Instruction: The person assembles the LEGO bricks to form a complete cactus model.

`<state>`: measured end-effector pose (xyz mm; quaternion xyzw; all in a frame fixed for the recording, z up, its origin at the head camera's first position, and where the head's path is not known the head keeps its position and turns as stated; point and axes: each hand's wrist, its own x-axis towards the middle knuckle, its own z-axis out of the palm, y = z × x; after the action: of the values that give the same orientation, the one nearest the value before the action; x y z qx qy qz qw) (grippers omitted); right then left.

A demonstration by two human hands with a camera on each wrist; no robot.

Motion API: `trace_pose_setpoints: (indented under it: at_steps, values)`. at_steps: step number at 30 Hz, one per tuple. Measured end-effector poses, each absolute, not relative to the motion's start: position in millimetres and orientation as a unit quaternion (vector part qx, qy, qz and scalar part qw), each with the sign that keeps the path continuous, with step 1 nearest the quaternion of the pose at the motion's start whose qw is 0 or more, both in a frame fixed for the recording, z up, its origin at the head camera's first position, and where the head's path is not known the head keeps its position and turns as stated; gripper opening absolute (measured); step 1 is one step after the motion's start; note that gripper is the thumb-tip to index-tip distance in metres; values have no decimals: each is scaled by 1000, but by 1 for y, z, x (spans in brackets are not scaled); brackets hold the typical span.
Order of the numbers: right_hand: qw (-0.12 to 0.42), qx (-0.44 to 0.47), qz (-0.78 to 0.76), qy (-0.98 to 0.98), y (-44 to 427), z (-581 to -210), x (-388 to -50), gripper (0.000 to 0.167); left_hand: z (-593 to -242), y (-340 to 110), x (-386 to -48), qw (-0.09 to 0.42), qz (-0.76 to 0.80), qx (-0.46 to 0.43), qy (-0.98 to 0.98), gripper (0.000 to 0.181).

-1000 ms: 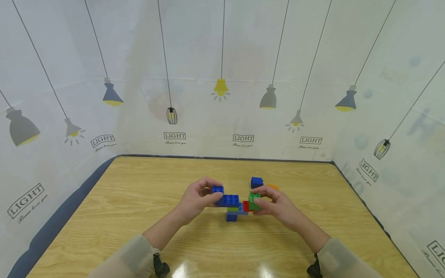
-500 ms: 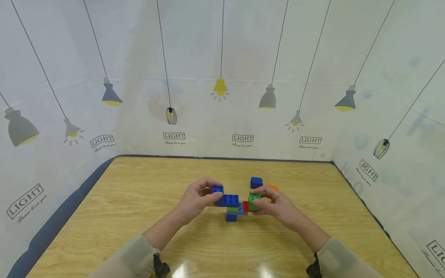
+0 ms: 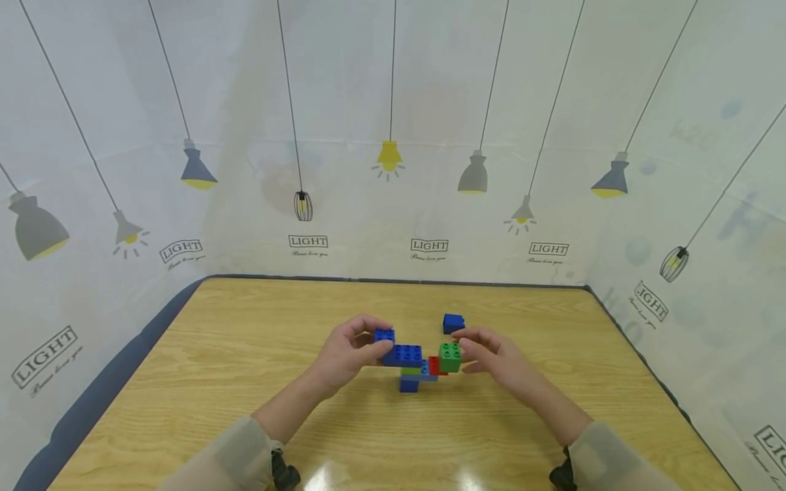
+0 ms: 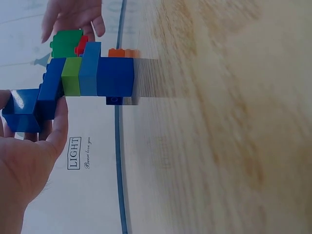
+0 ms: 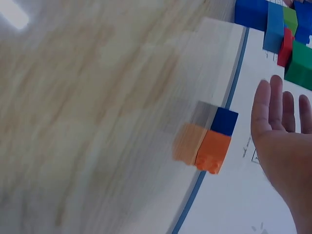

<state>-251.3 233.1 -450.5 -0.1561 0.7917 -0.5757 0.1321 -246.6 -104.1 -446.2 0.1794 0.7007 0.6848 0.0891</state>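
Note:
A stepped structure of toy building bricks stands on the wooden table (image 3: 258,320). Its dark blue base brick (image 4: 115,77) carries a light blue brick (image 4: 90,68), then a lime brick (image 4: 71,77) and a long blue brick (image 3: 407,354). At the left end my left hand (image 3: 338,359) pinches a small blue brick (image 3: 384,335) on top. Over on the right side, a green brick (image 3: 450,356) sits above a red brick (image 3: 433,365). Beside the green brick, my right hand (image 3: 503,367) has its fingers extended and holds nothing; the right wrist view shows it apart from the bricks.
Behind the structure lies a loose blue brick (image 3: 453,323). An orange brick (image 5: 213,148) lies near it, hidden by the right hand in the head view. A printed cloth wall (image 3: 368,218) rises along the table's back and sides.
My right hand has let go of the green brick and shifted slightly right, its fingers spreading. The green brick stays on the structure. My left hand keeps its hold.

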Motion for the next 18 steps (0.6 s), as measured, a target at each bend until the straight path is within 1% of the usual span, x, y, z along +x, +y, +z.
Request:
trace_pose_setpoints:
  at_steps: [5,9,13,18]
  values:
    - [75,-119,-548,825,247,-449,-259,49,-446,-104,-247,90,686,177,700,32]
    - [44,-94,-515,851,258,-450,-267,49,-447,-104,-247,90,688,175,698,33]
    - [32,-86,-475,875,268,-452,-277,50,-448,-104,-247,90,688,175,698,33]
    - [45,-84,-430,898,276,-455,-291,52,-448,-104,-248,92,688,173,699,33]
